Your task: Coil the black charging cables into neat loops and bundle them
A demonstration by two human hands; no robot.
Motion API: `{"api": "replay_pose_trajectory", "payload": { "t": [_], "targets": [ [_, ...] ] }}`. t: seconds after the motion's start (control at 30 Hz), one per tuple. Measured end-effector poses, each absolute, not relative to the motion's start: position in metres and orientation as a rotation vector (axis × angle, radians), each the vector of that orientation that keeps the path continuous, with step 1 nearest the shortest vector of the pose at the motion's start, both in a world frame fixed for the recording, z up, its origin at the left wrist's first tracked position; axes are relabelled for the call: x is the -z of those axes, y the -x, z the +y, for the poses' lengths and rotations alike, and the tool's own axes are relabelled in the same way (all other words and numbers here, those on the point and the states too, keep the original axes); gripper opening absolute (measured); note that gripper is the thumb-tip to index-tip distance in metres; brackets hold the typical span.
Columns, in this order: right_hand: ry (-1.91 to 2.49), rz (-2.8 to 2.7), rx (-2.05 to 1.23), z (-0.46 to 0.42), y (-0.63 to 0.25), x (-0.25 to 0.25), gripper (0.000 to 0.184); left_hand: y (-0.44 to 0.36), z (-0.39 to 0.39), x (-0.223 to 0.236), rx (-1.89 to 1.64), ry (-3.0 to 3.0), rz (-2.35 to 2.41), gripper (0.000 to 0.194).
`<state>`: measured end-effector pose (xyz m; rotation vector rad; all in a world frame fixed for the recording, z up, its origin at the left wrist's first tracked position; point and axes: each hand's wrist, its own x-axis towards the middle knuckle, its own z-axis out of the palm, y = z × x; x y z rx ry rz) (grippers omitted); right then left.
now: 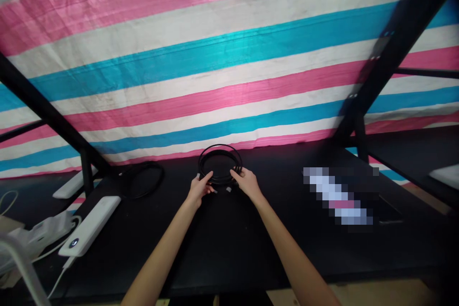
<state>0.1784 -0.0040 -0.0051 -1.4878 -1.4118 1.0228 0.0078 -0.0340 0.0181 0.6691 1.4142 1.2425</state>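
A coiled black cable (219, 153) is held up between my two hands over the dark tabletop. My left hand (201, 189) grips the lower left of the loops, thumb on top and fingers curled beneath. On the opposite side, my right hand (246, 180) pinches the lower right of the coil. Small grey connector ends show close to the left fingers, and a small grey piece (228, 190) sits just below the coil; whether it joins the cable I cannot tell. Farther left on the table lies another looped black cable (143, 179), apart from both hands.
A white power bank (89, 226) with a plugged-in white cord lies at the left, near a white power strip (50, 229). At the right is a blurred-out flat item (337, 196). Black metal frame bars (385, 64) slant up both sides before a striped sheet (222, 43).
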Motion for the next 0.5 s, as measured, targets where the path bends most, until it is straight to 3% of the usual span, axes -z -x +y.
{"api": "replay_pose_trajectory", "payload": {
  "t": [0.2,0.37,0.5],
  "targets": [
    [1.568,-1.491,-0.85,-0.005,-0.184,0.001,0.041,0.003,-0.038,-0.018,-1.196,-0.681,1.459,0.04],
    [1.555,-1.575,-0.861,-0.008,-0.182,-0.002,0.039,0.01,-0.047,-0.021,-1.127,-0.78,1.538,0.071],
    [1.578,-1.647,-0.841,-0.011,-0.181,-0.002,0.044,0.018,-0.054,-0.025,-1.102,-0.958,1.643,0.063]
  ]
}}
